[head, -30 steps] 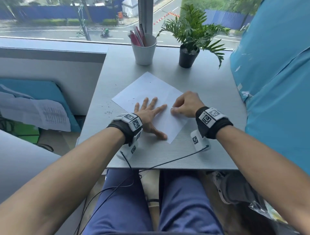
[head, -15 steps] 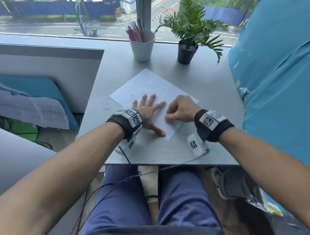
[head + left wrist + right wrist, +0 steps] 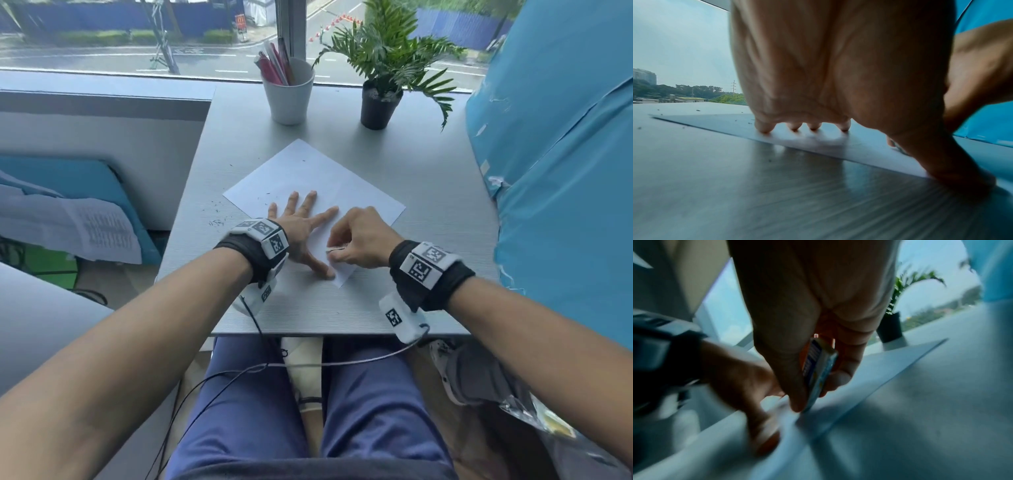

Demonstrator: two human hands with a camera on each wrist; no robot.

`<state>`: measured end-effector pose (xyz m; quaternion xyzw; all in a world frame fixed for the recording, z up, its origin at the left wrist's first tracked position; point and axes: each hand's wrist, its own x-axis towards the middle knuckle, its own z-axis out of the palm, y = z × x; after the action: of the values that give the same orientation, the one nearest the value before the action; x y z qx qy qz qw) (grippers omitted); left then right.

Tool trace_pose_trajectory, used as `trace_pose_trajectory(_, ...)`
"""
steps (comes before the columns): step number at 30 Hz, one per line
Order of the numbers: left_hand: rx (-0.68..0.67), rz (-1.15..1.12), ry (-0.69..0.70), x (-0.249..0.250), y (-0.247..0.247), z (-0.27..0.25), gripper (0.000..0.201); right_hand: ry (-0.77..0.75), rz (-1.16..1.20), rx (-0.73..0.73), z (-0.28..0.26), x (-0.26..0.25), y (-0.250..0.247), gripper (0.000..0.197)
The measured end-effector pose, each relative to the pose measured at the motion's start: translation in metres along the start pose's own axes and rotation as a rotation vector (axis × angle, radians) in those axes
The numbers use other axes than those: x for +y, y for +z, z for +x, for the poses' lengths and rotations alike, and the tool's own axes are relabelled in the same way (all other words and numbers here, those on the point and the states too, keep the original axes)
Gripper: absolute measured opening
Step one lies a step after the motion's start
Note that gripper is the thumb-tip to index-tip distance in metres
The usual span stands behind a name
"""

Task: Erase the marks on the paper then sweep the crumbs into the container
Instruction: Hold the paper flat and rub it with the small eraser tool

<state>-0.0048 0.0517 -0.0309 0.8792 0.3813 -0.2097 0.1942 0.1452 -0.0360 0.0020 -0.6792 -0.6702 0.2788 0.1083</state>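
Note:
A white sheet of paper (image 3: 308,178) lies skewed on the grey table (image 3: 428,171). My left hand (image 3: 301,226) presses flat on its near part with fingers spread; in the left wrist view the fingertips (image 3: 764,128) touch the paper (image 3: 818,141). My right hand (image 3: 359,240) pinches a small eraser (image 3: 337,248) in a printed sleeve, its tip on the paper near the left thumb. In the right wrist view the eraser (image 3: 820,369) sits between thumb and fingers, blurred. Dark crumbs (image 3: 217,222) lie on the table left of the paper, and a few on the sheet.
A white cup with pens (image 3: 289,92) and a potted plant in a black pot (image 3: 380,102) stand at the back by the window. A blue wrapped surface (image 3: 565,171) rises at the table's right. The near table edge runs just below my wrists.
My right hand with the eraser has shifted left and toward me along the paper, close to the left thumb. The left hand stays pressed on the sheet.

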Motion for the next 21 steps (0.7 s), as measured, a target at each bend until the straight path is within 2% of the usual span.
trace_pose_trajectory(1, -0.004, -0.001, 0.001, -0.001, 0.0, 0.0, 0.14, 0.009, 0.001, -0.011, 0.001, 0.003, -0.004, 0.005)
trace_pose_trajectory(4, 0.006, -0.006, 0.002, 0.0, 0.001, 0.0, 0.139, 0.215, 0.04, 0.222, 0.023, 0.03, -0.032, 0.012)
trace_pose_trajectory(5, 0.008, -0.011, 0.0, 0.0, 0.001, -0.001, 0.139, 0.224, 0.03, 0.269, 0.025, 0.031, -0.033, 0.013)
trace_pose_trajectory(6, 0.006, -0.013, -0.003, 0.0, 0.001, -0.001, 0.139, 0.191, 0.019, 0.259, 0.023, 0.025, -0.026, 0.013)
trace_pose_trajectory(9, -0.008, -0.012, 0.0, 0.0, 0.002, 0.0, 0.14, -0.022, -0.031, 0.086, 0.003, -0.007, 0.003, 0.007)
trace_pose_trajectory(11, -0.005, -0.025, 0.004, 0.0, 0.002, -0.002, 0.14, 0.037, -0.005, 0.086, 0.012, 0.001, -0.008, 0.009)
trace_pose_trajectory(13, 0.012, -0.033, 0.006, 0.0, 0.002, -0.002, 0.138, 0.165, 0.04, 0.216, 0.026, 0.016, -0.023, 0.013)
trace_pose_trajectory(15, 0.022, -0.033, 0.004, 0.0, 0.003, -0.003, 0.138, 0.168, 0.026, 0.267, 0.027, 0.013, -0.017, 0.01)
trace_pose_trajectory(18, 0.018, -0.017, 0.011, 0.0, 0.004, -0.001, 0.139, -0.019, -0.007, 0.069, 0.008, -0.013, 0.008, 0.003)
trace_pose_trajectory(19, 0.016, -0.02, 0.012, -0.001, 0.004, -0.002, 0.139, -0.019, -0.002, 0.022, 0.009, -0.012, 0.003, 0.004)
trace_pose_trajectory(21, 0.018, -0.041, 0.011, -0.001, 0.005, -0.002, 0.139, 0.083, 0.024, 0.109, 0.024, 0.005, -0.014, 0.005)
